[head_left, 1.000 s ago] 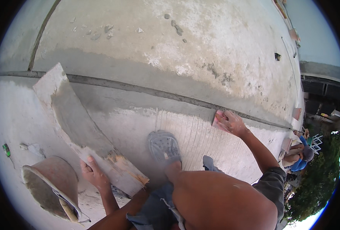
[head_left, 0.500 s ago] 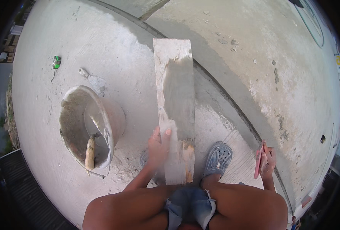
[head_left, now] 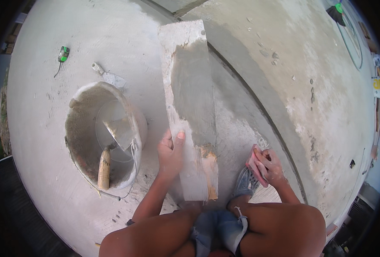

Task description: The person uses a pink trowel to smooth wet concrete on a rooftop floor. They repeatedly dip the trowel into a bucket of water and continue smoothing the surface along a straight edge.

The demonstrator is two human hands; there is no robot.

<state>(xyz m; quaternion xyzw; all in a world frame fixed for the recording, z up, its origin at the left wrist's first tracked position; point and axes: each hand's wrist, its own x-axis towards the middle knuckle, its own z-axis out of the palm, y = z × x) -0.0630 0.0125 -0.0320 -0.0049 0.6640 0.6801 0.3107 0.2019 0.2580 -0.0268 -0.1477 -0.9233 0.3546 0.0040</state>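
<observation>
My left hand grips the left edge of a long, pale board, its thumb on the upper face. Wet grey mortar coats much of that face, and the board's near end is over my lap, between my knees. In my right hand is a flat pink pad, held by its edge above my right shoe. My fingers are wrapped round the pad; its exact kind is unclear. Left of the board stands a mortar-crusted bucket, in which a trowel with a wooden handle leans.
Beyond the bucket, a putty knife and a green tape measure lie on the concrete floor. A dark groove runs diagonally through a damp grey band. Small rubble lies past it; a broom is at the far right.
My right hand has brought the pink pad leftward, from near the groove to above my right shoe. The board's far end has swung slightly left. The whole view has shifted a little.
</observation>
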